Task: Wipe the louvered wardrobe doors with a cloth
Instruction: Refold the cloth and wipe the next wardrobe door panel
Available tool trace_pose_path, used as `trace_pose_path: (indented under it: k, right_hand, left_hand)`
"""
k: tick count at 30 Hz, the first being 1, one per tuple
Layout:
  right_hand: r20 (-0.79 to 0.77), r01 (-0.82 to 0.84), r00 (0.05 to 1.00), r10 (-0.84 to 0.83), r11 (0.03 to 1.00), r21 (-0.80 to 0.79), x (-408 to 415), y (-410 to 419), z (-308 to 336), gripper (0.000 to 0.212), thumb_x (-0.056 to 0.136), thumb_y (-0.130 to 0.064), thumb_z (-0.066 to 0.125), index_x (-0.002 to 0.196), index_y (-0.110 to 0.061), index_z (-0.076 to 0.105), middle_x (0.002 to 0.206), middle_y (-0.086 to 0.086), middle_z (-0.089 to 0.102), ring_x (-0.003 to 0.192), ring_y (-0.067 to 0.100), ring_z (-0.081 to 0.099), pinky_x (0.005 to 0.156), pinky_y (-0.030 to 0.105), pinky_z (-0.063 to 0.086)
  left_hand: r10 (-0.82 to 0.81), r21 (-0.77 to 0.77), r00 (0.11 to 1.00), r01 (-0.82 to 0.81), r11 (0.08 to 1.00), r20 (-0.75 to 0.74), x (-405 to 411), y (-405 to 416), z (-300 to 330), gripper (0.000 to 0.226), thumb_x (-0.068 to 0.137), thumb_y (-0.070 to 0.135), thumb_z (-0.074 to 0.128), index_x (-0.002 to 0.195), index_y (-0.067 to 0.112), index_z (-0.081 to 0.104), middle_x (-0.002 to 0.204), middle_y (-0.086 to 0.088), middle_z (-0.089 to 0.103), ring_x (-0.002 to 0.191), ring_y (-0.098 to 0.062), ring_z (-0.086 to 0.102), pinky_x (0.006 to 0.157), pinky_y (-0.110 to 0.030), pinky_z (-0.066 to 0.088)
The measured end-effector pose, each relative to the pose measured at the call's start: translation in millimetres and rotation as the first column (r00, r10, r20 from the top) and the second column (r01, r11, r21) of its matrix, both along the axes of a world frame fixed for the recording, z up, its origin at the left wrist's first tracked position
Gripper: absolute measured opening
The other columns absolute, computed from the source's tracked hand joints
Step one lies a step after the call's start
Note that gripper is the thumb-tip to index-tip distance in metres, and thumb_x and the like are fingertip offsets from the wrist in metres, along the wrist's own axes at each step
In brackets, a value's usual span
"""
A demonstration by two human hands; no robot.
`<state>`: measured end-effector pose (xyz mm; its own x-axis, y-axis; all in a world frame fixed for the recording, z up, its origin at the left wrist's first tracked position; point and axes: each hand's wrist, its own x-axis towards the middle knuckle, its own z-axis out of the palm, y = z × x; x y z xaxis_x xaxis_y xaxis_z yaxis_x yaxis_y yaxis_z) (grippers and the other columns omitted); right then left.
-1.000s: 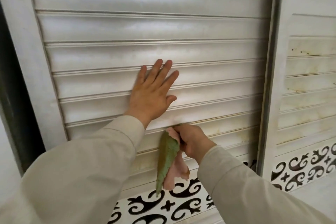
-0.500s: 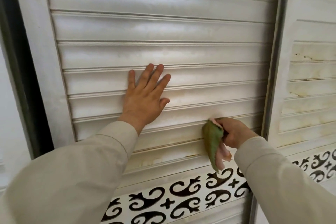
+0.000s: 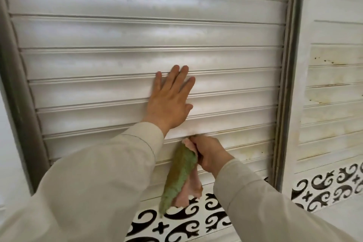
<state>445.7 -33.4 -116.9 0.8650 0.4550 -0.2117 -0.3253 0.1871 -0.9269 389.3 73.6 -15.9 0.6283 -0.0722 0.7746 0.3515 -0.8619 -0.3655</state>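
Observation:
A white louvered wardrobe door fills the view, its lower slats stained yellowish. My left hand lies flat on the slats with fingers straight and spread a little. Just below it, my right hand grips a green and pink cloth and holds its top against a slat edge. The rest of the cloth hangs down in front of the door.
A second louvered door stands to the right, with brown stains and specks on its slats. A grey frame strip separates the two. A black scroll pattern band runs along the bottom of both doors. A dark frame edge lies left.
My right hand has swept the cloth back to the left along the slat, from near the right frame to under my left hand. My left hand stays flat on the door.

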Motion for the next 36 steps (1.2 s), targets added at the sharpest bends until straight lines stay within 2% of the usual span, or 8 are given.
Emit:
trace_pose_path:
  k: [3,6,9,13,19,26,30,36]
  right_hand:
    - [-0.017,0.036,0.999,-0.036,0.999,0.015,6,-9,-9,0.024,0.096,-0.025,0.063,0.097,-0.004,0.075,0.08,0.004,0.076,0.067,0.015,0.068,0.065,0.029,0.057]
    - [0.013,0.006,1.0,-0.005,0.993,-0.118,2,-14,-17,0.041,0.099,-0.05,0.051,0.095,-0.012,0.068,0.081,0.002,0.07,0.074,0.017,0.064,0.088,0.032,0.055]
    - [-0.012,-0.046,0.999,0.045,0.987,-0.151,0,-16,-18,0.047,0.096,-0.061,0.046,0.096,-0.019,0.067,0.089,0.004,0.071,0.081,0.023,0.067,0.086,0.037,0.056]
    - [-0.138,-0.088,0.985,0.099,0.993,0.081,4,-23,-8,0.031,0.097,-0.041,0.06,0.095,-0.012,0.071,0.086,0.011,0.072,0.073,0.027,0.068,0.073,0.038,0.058]
    - [-0.096,-0.097,0.988,0.12,0.971,0.218,3,-26,-9,0.013,0.096,0.0,0.056,0.089,0.001,0.066,0.076,0.014,0.068,0.067,0.023,0.065,0.057,0.03,0.058]
    - [-0.147,0.022,0.989,0.003,0.986,0.168,1,-5,-15,0.014,0.087,-0.014,0.076,0.097,-0.007,0.07,0.074,0.012,0.07,0.059,0.024,0.067,0.05,0.029,0.054]
    - [-0.029,-0.008,1.0,0.01,0.997,0.081,2,-3,-13,0.011,0.087,-0.017,0.076,0.096,-0.013,0.073,0.085,0.011,0.071,0.07,0.025,0.067,0.06,0.032,0.055]
    - [0.028,0.005,1.0,-0.004,1.0,-0.018,0,9,-6,0.015,0.09,-0.009,0.063,0.1,-0.012,0.074,0.086,0.013,0.072,0.066,0.026,0.067,0.053,0.028,0.054]
  left_hand:
    - [0.033,-0.004,0.999,-0.033,0.999,-0.036,3,7,-2,0.075,0.097,0.058,0.036,0.159,0.032,0.002,0.166,0.004,-0.018,0.151,-0.021,-0.021,0.117,-0.052,-0.017]
    - [0.036,-0.011,0.999,-0.036,0.999,-0.03,5,3,-2,0.075,0.096,0.058,0.034,0.159,0.032,0.002,0.166,0.004,-0.018,0.151,-0.021,-0.021,0.117,-0.053,-0.017]
    - [0.029,-0.014,0.999,-0.03,0.999,-0.026,6,4,-4,0.076,0.095,0.058,0.035,0.159,0.033,0.002,0.166,0.004,-0.018,0.151,-0.021,-0.021,0.116,-0.053,-0.017]
    - [0.031,-0.009,0.999,-0.031,0.999,-0.014,7,3,-4,0.076,0.094,0.058,0.035,0.159,0.033,0.003,0.166,0.004,-0.017,0.151,-0.021,-0.02,0.116,-0.053,-0.017]
    - [0.026,-0.01,0.999,-0.026,1.0,-0.022,6,2,-4,0.076,0.096,0.058,0.034,0.159,0.032,0.001,0.165,0.003,-0.019,0.151,-0.022,-0.021,0.116,-0.053,-0.018]
    - [0.02,-0.001,1.0,-0.02,1.0,-0.017,6,4,-3,0.076,0.096,0.058,0.033,0.159,0.032,0.0,0.165,0.003,-0.019,0.151,-0.022,-0.022,0.116,-0.052,-0.019]
    - [0.024,0.007,1.0,-0.024,1.0,0.004,8,5,-5,0.076,0.095,0.058,0.034,0.159,0.031,0.002,0.166,0.003,-0.017,0.151,-0.022,-0.019,0.117,-0.054,-0.016]
    - [-0.003,0.014,1.0,0.003,1.0,0.03,10,9,-7,0.077,0.094,0.057,0.037,0.159,0.032,0.005,0.167,0.004,-0.013,0.152,-0.02,-0.017,0.117,-0.052,-0.017]
